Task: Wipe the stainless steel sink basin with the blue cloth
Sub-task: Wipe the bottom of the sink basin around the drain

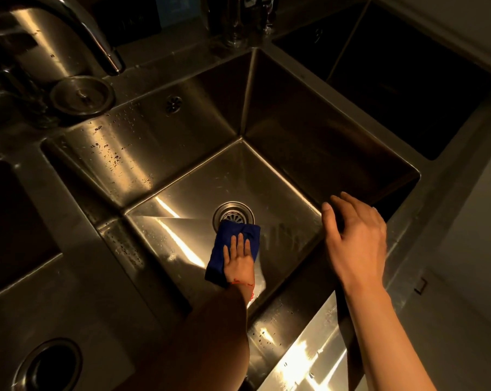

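Observation:
The stainless steel sink basin [182,153] is deep and square, with a round drain [233,213] in the middle of its floor. A folded blue cloth [224,238] lies on the basin floor just in front of the drain, covering the drain's near edge. My left hand [238,258] reaches down into the basin and presses flat on the cloth with straight fingers. My right hand [354,235] hovers over the basin's right near corner, fingers relaxed and slightly spread, holding nothing.
A curved tap [77,24] stands at the back left, with a round strainer lid [82,95] lying below it on the counter. Another dark basin [393,74] lies at the back right. A round hole [50,365] opens in the counter at the near left. Water drops dot the left wall.

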Demonstrator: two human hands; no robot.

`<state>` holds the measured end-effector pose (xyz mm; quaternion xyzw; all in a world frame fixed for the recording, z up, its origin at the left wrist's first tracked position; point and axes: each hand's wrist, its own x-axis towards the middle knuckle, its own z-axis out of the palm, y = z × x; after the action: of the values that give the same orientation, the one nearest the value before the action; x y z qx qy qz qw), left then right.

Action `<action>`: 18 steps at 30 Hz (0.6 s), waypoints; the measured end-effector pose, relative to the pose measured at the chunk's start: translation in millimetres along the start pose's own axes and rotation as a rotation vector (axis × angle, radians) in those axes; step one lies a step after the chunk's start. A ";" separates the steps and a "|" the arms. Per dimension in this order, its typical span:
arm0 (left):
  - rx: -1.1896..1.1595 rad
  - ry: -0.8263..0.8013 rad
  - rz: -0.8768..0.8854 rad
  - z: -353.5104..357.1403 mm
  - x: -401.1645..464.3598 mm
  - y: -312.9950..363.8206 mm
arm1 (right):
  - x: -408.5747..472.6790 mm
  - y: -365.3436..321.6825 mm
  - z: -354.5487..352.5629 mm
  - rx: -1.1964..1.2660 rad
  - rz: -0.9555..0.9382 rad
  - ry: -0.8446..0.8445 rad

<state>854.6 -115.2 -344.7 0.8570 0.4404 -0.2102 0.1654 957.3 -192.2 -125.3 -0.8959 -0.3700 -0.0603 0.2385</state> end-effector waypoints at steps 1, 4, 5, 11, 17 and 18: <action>-0.002 0.000 -0.017 -0.5 0.8 -1.3 | 0.0 -0.2 -0.1 0.000 -0.001 0.001; -0.013 0.004 -0.075 -2.3 4.5 -6.0 | 0.2 0.7 -0.1 0.001 0.000 0.001; -0.015 0.010 -0.089 -2.8 6.4 -8.1 | 0.1 1.3 0.1 0.004 0.002 -0.001; -0.048 0.054 -0.122 -10.9 16.4 -23.8 | -0.5 0.6 -0.6 0.015 -0.011 0.008; -0.042 0.065 -0.135 -15.0 21.8 -28.9 | -1.7 0.9 -0.7 0.006 -0.024 0.003; -0.042 0.065 -0.141 -15.7 23.7 -30.2 | -1.9 0.9 -0.6 0.005 -0.029 0.003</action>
<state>845.5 -74.7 -346.2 0.8267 0.5090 -0.1839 0.1539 956.6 -194.3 -125.7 -0.8897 -0.3827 -0.0640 0.2405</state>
